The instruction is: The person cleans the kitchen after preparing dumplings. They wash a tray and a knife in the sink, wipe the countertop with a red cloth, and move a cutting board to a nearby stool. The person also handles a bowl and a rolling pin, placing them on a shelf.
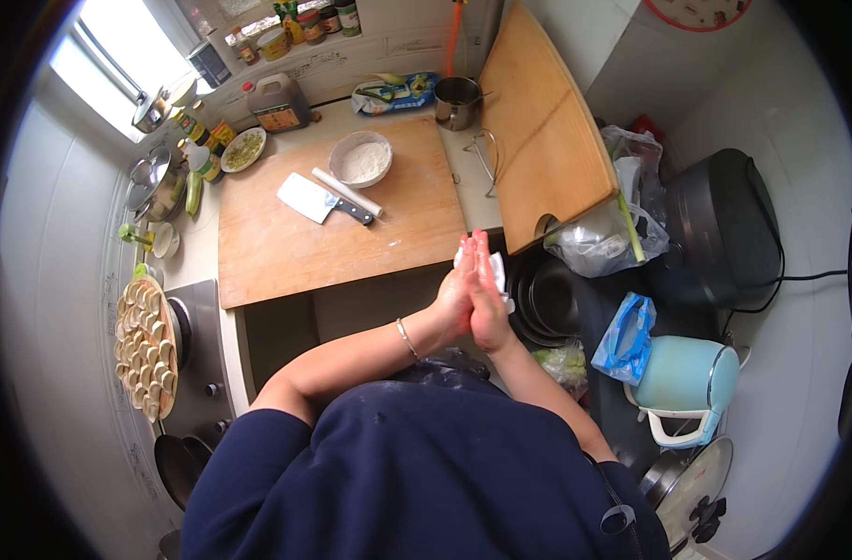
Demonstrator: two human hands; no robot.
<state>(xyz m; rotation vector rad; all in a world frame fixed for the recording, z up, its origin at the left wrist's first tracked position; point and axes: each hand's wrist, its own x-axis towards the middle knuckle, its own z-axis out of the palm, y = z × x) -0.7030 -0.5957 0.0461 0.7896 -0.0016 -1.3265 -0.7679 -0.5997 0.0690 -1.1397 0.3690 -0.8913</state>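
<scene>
Palm to palm, my left hand point(454, 297) and my right hand point(490, 315) are pressed together in front of the cutting board's right corner, fingers pointing away from me. A crumpled white tissue point(498, 273) is caught at the hands and shows on both sides of the fingers; its middle is hidden. Beyond them lies a large wooden board point(419, 224) dusted with flour. On it are a cleaver point(307, 198) with a black handle, a pale rolling pin point(347, 191) beside it, and a bowl of flour point(365, 161).
Dumplings cover a round tray point(146, 346) by the stove point(205, 364) at left. A second wooden board point(548, 133) leans upright at right. Nested dark pans point(552, 297), a blue plastic packet point(625, 336) and a light-blue kettle point(681, 378) stand near my right arm. Bottles and a plate point(244, 150) line the back left.
</scene>
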